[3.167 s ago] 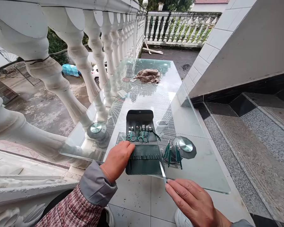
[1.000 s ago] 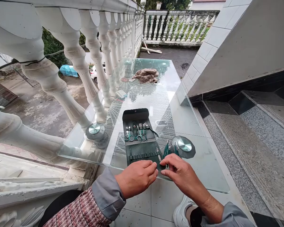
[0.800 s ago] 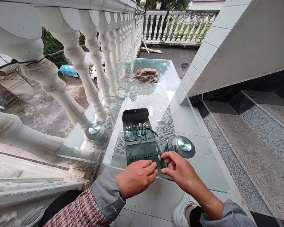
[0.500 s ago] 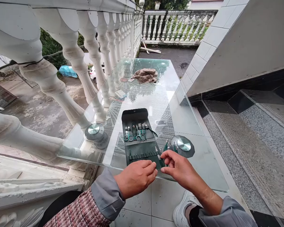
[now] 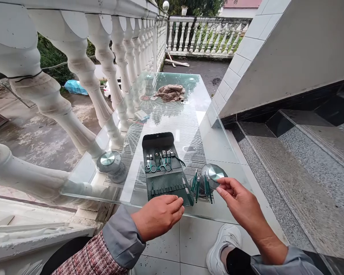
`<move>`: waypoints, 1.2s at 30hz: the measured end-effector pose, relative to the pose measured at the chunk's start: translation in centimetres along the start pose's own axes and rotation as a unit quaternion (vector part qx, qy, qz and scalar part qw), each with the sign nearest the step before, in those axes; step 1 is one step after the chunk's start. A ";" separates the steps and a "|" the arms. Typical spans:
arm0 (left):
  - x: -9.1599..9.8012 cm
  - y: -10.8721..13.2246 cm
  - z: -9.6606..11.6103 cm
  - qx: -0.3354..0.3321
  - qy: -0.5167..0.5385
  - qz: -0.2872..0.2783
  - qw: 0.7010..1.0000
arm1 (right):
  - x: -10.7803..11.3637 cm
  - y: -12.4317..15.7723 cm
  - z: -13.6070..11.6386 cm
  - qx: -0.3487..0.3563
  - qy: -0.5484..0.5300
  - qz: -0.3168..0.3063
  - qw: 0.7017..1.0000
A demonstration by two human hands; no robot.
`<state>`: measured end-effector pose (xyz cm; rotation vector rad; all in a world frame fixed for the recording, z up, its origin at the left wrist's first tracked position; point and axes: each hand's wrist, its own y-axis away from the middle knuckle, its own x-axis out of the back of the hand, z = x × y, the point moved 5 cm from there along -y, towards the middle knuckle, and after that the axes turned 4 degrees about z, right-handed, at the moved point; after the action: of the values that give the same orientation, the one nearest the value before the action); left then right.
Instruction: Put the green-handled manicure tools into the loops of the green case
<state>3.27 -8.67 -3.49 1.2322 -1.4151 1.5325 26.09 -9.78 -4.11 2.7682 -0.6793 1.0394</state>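
Note:
A dark green manicure case (image 5: 163,170) lies open on the glass table (image 5: 189,122), with scissors and clippers in its upper half and one slim tool (image 5: 187,190) slotted at its lower right. My left hand (image 5: 157,215) rests curled on the case's near edge. My right hand (image 5: 237,198) hovers empty to the right, fingers loosely apart, just beside several loose green-handled tools (image 5: 202,183) lying on the glass.
A white balustrade (image 5: 83,76) runs along the left. Round metal table fittings (image 5: 109,159) sit under the glass. A crumpled beige cloth (image 5: 170,93) and a small card (image 5: 141,115) lie farther back. Granite steps (image 5: 298,152) rise on the right.
My right hand brought a slim tool to the case, slid it into the lower right slot, let go and moved right toward the loose tools. My left hand shifted down to the case's near edge.

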 end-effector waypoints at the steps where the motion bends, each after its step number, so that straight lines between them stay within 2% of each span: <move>1: 0.1 0.0 0.0 0.000 0.003 0.003 1.000 | 0.1 -0.1 0.0 0.004 0.014 0.004 1.000; 5: 0.5 0.1 -0.2 0.000 0.011 0.013 1.000 | -0.3 -0.1 -0.1 0.026 0.058 -0.005 0.998; 12: 0.7 0.1 -0.1 0.004 0.010 0.009 1.000 | -1.6 0.5 -0.8 0.106 0.129 -0.024 0.986; 18: 0.8 0.1 -0.1 0.005 0.004 0.016 1.000 | -1.2 0.3 -0.1 0.113 0.161 -0.026 0.980; 24: 0.7 0.0 0.0 0.010 0.001 0.015 1.000 | -0.1 0.1 -0.2 0.167 0.304 0.025 0.938; 29: 0.6 0.0 0.0 0.018 0.010 -0.004 1.000 | -0.3 -0.3 -0.4 0.181 0.385 -0.011 0.905; 36: 0.5 0.1 0.1 0.011 -0.004 -0.012 1.000 | -0.4 -0.8 -0.2 0.162 0.391 -0.070 0.903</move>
<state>3.03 -8.80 -3.03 1.2655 -1.3872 1.5337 26.04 -8.90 -4.23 2.2238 -0.1925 2.1742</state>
